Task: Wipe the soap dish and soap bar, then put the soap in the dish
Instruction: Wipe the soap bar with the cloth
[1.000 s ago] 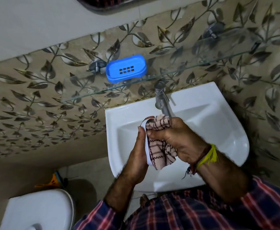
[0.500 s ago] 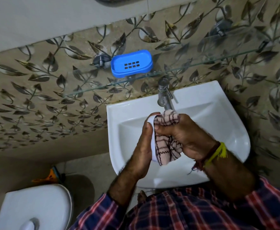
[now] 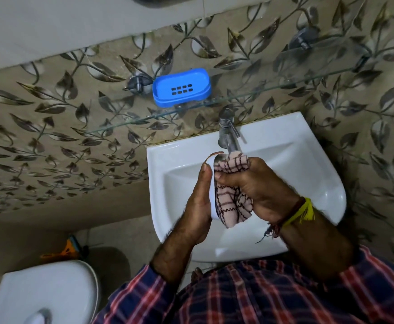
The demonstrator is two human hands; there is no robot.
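Plaid sleeves point(image 3: 130, 298); yellow thread wristband point(image 3: 302, 210).

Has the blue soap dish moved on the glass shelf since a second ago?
No. The blue soap dish sits just right of the same metal shelf bracket on the glass shelf; only the camera shifted.

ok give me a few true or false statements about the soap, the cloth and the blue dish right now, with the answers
1. The blue soap dish sits empty on the glass shelf. True.
2. The white soap bar lies in the dish. False: the left hand holds it over the sink.
3. The right hand presses a checked cloth against the soap. True.
4. The cloth is draped over the tap. False: it is bunched in the right hand.
5. The left hand rests on the sink rim. False: it grips the soap bar above the basin.
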